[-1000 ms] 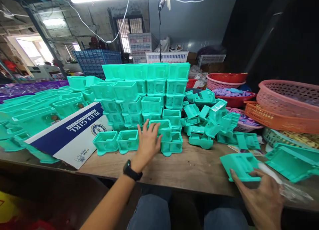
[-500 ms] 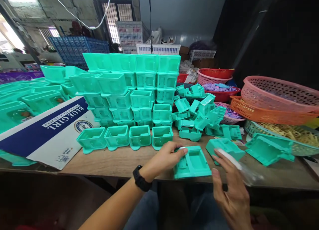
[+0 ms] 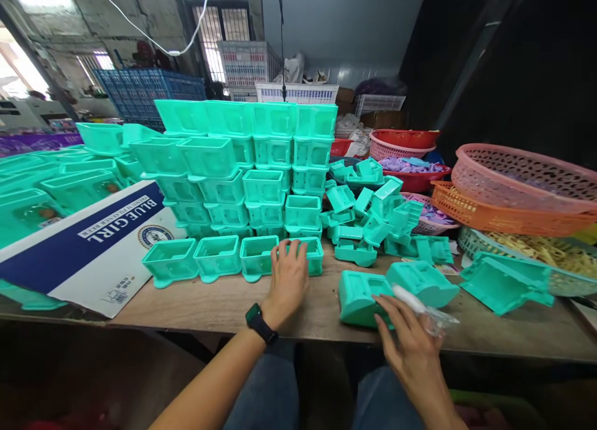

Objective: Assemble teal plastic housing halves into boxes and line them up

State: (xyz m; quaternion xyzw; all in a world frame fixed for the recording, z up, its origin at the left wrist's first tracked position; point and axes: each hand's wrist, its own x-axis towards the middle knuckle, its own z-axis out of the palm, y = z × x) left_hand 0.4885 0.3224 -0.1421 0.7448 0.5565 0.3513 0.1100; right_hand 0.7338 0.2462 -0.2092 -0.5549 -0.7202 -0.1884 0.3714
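— Hands first: what are they doing in the head view?

— Left hand point(image 3: 288, 274) lies flat, fingers spread, on the rightmost turquoise tray point(image 3: 311, 254) in the front row point(image 3: 219, 256), touching it but not gripping. Half a second ago that hand pinched a loose tray near the bench edge; it has let go and moved back to the row.

— And the right?

— Right hand point(image 3: 407, 343) holds a clear plastic bag point(image 3: 422, 306) and rests fingertips on the loose tray point(image 3: 361, 296), which now stands tilted on its side rather than lying flat.

— So the piece changed hands?

— It looks that way, judging by the grip.

— Room to move?

— Bare bench point(image 3: 224, 306) lies in front of the row. The loose tray sits near the front edge; the tray pile point(image 3: 373, 219) and baskets point(image 3: 513, 194) crowd the right.
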